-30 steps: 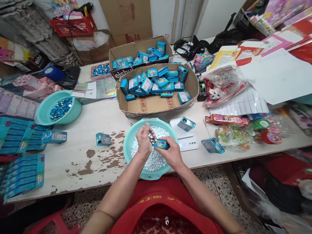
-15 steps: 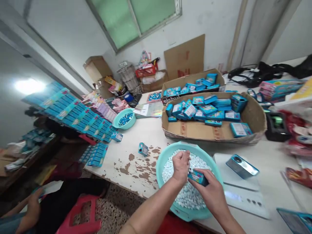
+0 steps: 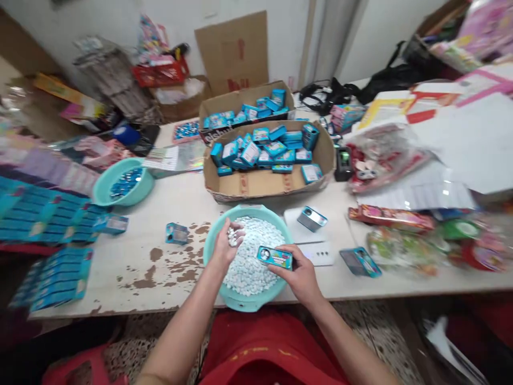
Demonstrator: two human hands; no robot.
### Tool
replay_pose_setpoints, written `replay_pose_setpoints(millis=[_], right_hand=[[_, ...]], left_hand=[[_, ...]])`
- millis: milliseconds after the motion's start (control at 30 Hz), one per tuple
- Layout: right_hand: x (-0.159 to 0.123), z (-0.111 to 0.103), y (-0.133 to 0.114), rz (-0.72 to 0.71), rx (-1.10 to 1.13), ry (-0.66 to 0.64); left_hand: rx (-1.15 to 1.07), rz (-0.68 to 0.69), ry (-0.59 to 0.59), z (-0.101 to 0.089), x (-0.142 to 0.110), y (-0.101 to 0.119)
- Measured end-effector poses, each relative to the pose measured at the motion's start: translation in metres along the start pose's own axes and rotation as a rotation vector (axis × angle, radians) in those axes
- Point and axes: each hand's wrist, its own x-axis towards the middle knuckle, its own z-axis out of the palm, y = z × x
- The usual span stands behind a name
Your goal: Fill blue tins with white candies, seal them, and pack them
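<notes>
L hand (image 3: 224, 245) cupped open w/ white pellets (image 3: 232, 237); R hand (image 3: 297, 268) grips blue tin (image 3: 274, 257), label blurred, above bowl (image 3: 209, 243). Rear box (image 3: 240, 100) reads "eishui".

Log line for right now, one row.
left hand: cupping candies | right hand: holding tin | both: over bowl | scale: tin on top

Left hand (image 3: 226, 241) cupped, right hand (image 3: 300, 270) pinching

Around the candy basin (image 3: 247, 305), the scale (image 3: 316, 253) lay just right, the large carton (image 3: 264, 193) behind, and the small bowl (image 3: 105, 199) left.
</notes>
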Motion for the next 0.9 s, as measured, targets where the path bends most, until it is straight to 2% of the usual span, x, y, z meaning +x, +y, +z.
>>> replay_pose_setpoints(millis=[67, 100, 200, 300, 467, 533, 600, 667, 733, 900], right_hand=[[-0.012, -0.011, -0.003, 0.020, 0.003, 0.010], [-0.018, -0.017, -0.004, 0.038, 0.001, 0.018], [-0.039, -0.037, -0.004, 0.110, -0.010, 0.107], [-0.056, -0.058, 0.001, 0.165, -0.065, 0.279], [-0.071, -0.083, 0.015, 0.231, -0.136, 0.524], [-0.073, -0.088, 0.019, 0.239, -0.155, 0.596], [-0.075, -0.092, 0.022, 0.247, -0.163, 0.651], [-0.076, -0.095, 0.025, 0.256, -0.158, 0.694], [-0.077, -0.097, 0.027, 0.280, -0.167, 0.723], [-0.075, -0.102, 0.031, 0.330, -0.198, 0.791]], left_hand=[[0.107, -0.207, 0.050, -0.016, 0.013, -0.013], [0.149, -0.260, 0.055, -0.022, 0.017, -0.020], [0.162, -0.271, 0.002, -0.020, 0.019, -0.032], [0.142, -0.236, -0.094, 0.013, 0.017, -0.035], [0.129, -0.071, -0.319, 0.109, 0.032, -0.050], [0.125, -0.002, -0.369, 0.145, 0.044, -0.063], [0.137, 0.063, -0.380, 0.172, 0.058, -0.078], [0.157, 0.125, -0.371, 0.189, 0.071, -0.091], [0.177, 0.195, -0.346, 0.197, 0.080, -0.102], [0.207, 0.323, -0.306, 0.199, 0.090, -0.112]])
